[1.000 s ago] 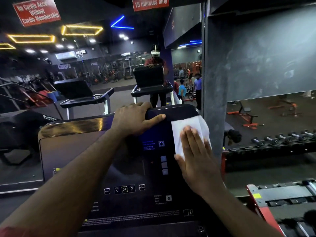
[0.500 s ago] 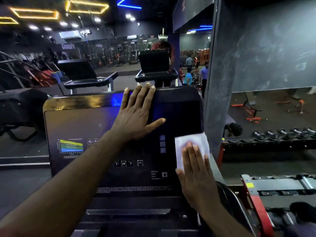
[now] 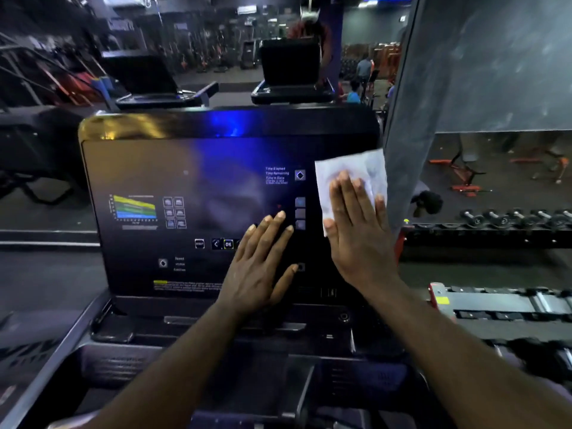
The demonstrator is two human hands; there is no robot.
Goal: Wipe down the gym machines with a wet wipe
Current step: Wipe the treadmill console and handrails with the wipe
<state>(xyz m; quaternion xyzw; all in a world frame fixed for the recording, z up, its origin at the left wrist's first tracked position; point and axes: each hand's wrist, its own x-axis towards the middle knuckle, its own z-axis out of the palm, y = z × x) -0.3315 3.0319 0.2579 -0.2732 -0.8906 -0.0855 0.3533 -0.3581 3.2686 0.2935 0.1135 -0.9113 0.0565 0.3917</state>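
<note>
Across the treadmill console (image 3: 139,168), the left hand (image 3: 260,267) has slid from the top edge down to the lower middle, its grip spread flat on the dark panel. The right hand (image 3: 360,243) has moved up the right side, its grip flat, straight fingers pressing the wet wipe (image 3: 334,171). The wipe is white and creased, and lies against the panel's upper right edge.

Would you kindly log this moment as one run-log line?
step: wiping console | right hand: pressing wet wipe on console right side | left hand: flat on console, no wipe
</note>
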